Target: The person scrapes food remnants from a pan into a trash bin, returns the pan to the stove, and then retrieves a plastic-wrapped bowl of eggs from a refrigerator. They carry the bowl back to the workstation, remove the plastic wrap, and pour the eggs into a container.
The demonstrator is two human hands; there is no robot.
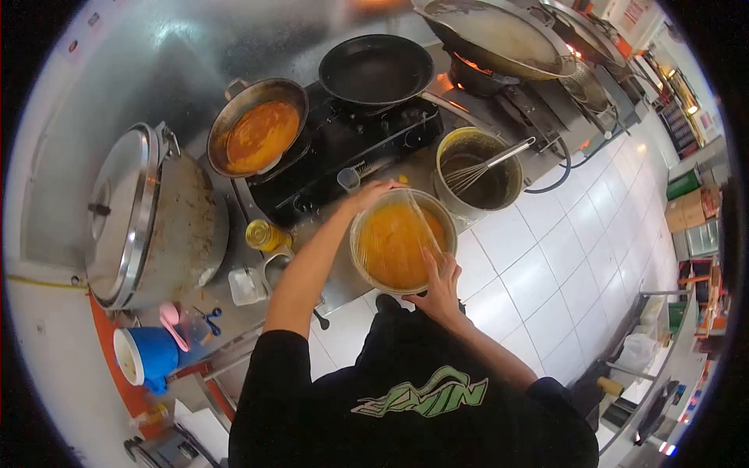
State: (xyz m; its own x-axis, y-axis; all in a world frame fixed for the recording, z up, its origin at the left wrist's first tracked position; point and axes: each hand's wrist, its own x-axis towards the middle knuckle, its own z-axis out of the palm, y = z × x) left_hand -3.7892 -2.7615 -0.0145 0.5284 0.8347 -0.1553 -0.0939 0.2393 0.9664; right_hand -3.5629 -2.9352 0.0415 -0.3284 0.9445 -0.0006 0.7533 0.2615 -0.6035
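Note:
A round bowl [353, 248] of thick orange mixture is in front of me at the counter's edge. Clear plastic wrap [417, 222] stretches over its top, with a crease running down the right side. My left hand [374, 196] grips the wrap at the far left rim, its fingertips partly hidden. At the near right rim, my right hand [438, 287] has its fingers on the wrap and its thumb low by the bowl's side. Just right of the bowl stands a deep pot [511, 187] holding a whisk [488, 165] and dark residue.
Behind the bowl, a black stove [351, 148] carries a pan of orange sauce [261, 136] and a black frying pan [376, 69]. A large wok [507, 39] sits over flame at upper right. At left are a big lidded pot [168, 226], a yellow jar [261, 234] and a blue jug [156, 351].

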